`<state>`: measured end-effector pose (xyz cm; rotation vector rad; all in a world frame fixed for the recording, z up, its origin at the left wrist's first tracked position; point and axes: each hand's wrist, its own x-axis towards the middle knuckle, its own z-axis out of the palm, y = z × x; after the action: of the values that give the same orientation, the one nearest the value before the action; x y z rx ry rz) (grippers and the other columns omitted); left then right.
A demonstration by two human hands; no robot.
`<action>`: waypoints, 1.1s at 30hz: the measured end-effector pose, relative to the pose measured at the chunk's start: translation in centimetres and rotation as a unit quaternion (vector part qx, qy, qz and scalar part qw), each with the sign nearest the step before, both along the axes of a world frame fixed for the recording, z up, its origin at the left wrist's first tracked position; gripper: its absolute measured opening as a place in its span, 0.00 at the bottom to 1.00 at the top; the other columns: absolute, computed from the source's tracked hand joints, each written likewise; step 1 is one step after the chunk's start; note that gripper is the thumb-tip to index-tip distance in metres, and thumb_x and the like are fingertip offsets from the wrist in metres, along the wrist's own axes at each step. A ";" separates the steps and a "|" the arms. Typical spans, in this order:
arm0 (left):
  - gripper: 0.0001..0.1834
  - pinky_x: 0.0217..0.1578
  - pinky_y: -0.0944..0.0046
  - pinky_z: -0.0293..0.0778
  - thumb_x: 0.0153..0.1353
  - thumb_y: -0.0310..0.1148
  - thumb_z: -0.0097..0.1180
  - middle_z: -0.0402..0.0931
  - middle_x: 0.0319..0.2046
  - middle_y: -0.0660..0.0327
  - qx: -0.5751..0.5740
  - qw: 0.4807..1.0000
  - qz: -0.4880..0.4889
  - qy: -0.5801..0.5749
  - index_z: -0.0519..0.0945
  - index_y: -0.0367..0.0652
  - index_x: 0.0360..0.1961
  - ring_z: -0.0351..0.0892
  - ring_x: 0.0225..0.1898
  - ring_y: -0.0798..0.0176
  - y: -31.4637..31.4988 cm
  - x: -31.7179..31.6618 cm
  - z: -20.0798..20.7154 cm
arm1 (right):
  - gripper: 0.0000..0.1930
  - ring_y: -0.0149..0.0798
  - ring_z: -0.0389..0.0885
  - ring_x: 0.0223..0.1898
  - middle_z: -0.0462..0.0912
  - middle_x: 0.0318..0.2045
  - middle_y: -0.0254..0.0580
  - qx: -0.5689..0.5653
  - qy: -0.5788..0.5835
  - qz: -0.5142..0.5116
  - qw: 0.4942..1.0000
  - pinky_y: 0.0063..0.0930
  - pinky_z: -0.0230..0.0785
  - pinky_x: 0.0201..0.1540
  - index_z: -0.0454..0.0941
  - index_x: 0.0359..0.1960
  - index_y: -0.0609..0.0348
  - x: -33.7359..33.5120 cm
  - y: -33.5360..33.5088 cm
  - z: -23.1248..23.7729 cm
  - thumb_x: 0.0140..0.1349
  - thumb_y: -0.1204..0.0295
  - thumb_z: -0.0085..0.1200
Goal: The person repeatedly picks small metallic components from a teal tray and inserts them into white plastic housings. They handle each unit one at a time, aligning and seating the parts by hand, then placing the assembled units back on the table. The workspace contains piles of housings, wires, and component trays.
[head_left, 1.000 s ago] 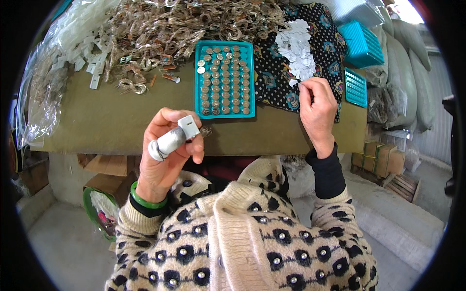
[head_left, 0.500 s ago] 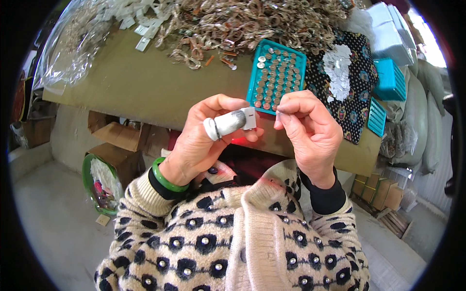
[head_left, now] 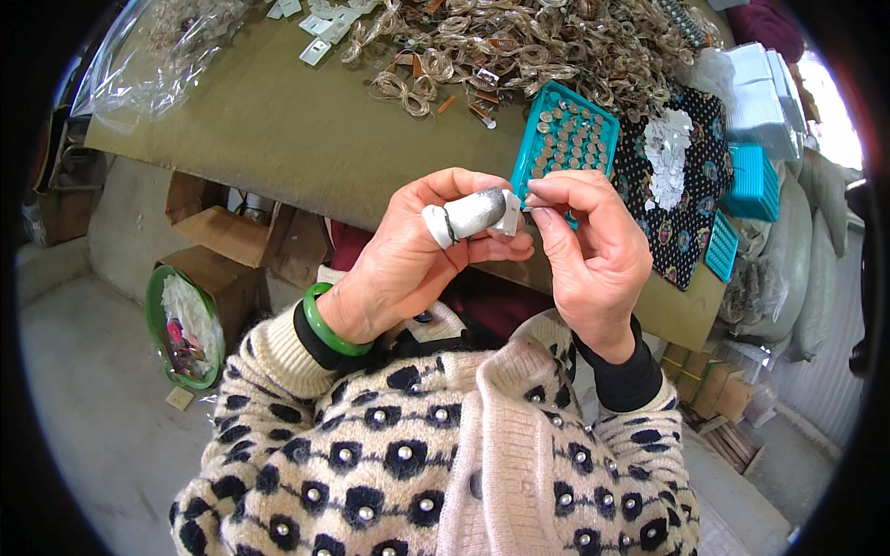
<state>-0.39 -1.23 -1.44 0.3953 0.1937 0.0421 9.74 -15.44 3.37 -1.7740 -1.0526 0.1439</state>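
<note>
My left hand [head_left: 394, 241] is closed on a small white plastic case [head_left: 509, 213], held between thumb and fingers above the table's front edge. A white finger cot [head_left: 468, 215], grey at its tip, covers one finger of that hand. Close beside the case, my right hand [head_left: 598, 255] pinches thumb against index finger; whatever sits in the pinch is too small to make out. Just beyond both hands lies a teal tray [head_left: 531, 139] with several rows of round silver button cells [head_left: 577, 139], its near end partly hidden by my fingers.
Coiled clear wires [head_left: 556, 46] are heaped along the far side of the table [head_left: 278, 120]. White flat pieces [head_left: 667, 153] lie on a dotted cloth [head_left: 700, 199] at right, near stacked teal trays [head_left: 753, 181]. A green basket [head_left: 156, 320] stands on the floor at left.
My left hand has come right with the white case, narrowing the gap to my right hand's pinch. The whole view has shifted, so the table things appear farther right.
</note>
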 end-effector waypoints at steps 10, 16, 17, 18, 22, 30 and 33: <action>0.10 0.45 0.55 0.84 0.63 0.29 0.61 0.82 0.39 0.54 -0.005 0.999 0.023 0.024 0.78 0.35 0.43 0.85 0.40 0.59 -0.4 0.2 0.0 | 0.11 0.37 0.80 0.29 0.81 0.30 0.44 -0.030 -0.127 -0.005 0.991 0.25 0.73 0.33 0.80 0.37 0.65 -0.4 0.5 0.8 0.53 0.89 0.59; 0.10 0.44 0.55 0.85 0.64 0.29 0.61 0.82 0.38 0.54 0.012 0.999 0.043 0.026 0.78 0.35 0.42 0.85 0.40 0.58 -0.6 0.3 0.3 | 0.11 0.38 0.81 0.30 0.81 0.31 0.45 -0.030 -0.099 0.002 0.995 0.25 0.73 0.34 0.79 0.37 0.64 0.0 0.5 0.7 0.53 0.89 0.59; 0.09 0.44 0.55 0.85 0.64 0.29 0.61 0.82 0.38 0.54 0.008 0.999 0.040 0.024 0.78 0.35 0.42 0.85 0.40 0.58 -0.6 0.3 0.3 | 0.10 0.38 0.81 0.31 0.81 0.32 0.45 -0.025 -0.084 0.001 0.996 0.26 0.74 0.35 0.79 0.37 0.64 0.3 0.4 0.8 0.53 0.88 0.59; 0.10 0.45 0.55 0.84 0.63 0.30 0.61 0.82 0.39 0.55 0.023 0.999 0.037 0.025 0.78 0.36 0.43 0.84 0.41 0.59 -0.6 0.2 0.3 | 0.10 0.38 0.81 0.32 0.81 0.32 0.45 -0.021 -0.069 0.000 0.997 0.26 0.74 0.36 0.78 0.36 0.64 0.5 0.2 0.9 0.53 0.88 0.59; 0.13 0.48 0.56 0.82 0.63 0.33 0.63 0.81 0.41 0.57 0.045 0.999 0.011 0.013 0.78 0.38 0.44 0.83 0.44 0.62 -0.7 0.3 0.2 | 0.09 0.39 0.81 0.33 0.81 0.33 0.45 -0.044 -0.035 0.029 0.998 0.27 0.74 0.38 0.75 0.34 0.64 0.8 -0.4 0.7 0.53 0.88 0.56; 0.12 0.49 0.56 0.82 0.63 0.35 0.63 0.81 0.40 0.59 0.053 0.998 -0.008 0.025 0.78 0.40 0.42 0.83 0.43 0.63 -0.7 0.4 0.6 | 0.10 0.38 0.80 0.31 0.79 0.31 0.43 -0.015 0.103 0.084 0.991 0.27 0.73 0.37 0.74 0.36 0.64 2.0 -0.7 -0.5 0.54 0.88 0.54; 0.10 0.45 0.57 0.84 0.63 0.31 0.62 0.81 0.38 0.57 0.039 0.999 0.015 0.025 0.77 0.37 0.41 0.84 0.40 0.62 -1.0 0.5 0.6 | 0.09 0.37 0.80 0.30 0.79 0.30 0.43 -0.026 0.022 0.081 0.996 0.27 0.73 0.36 0.74 0.34 0.64 2.1 -0.6 -0.5 0.53 0.88 0.54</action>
<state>0.09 -2.23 -0.86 0.4726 0.2485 0.0689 11.84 -16.01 2.90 -1.7225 -1.1696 0.3123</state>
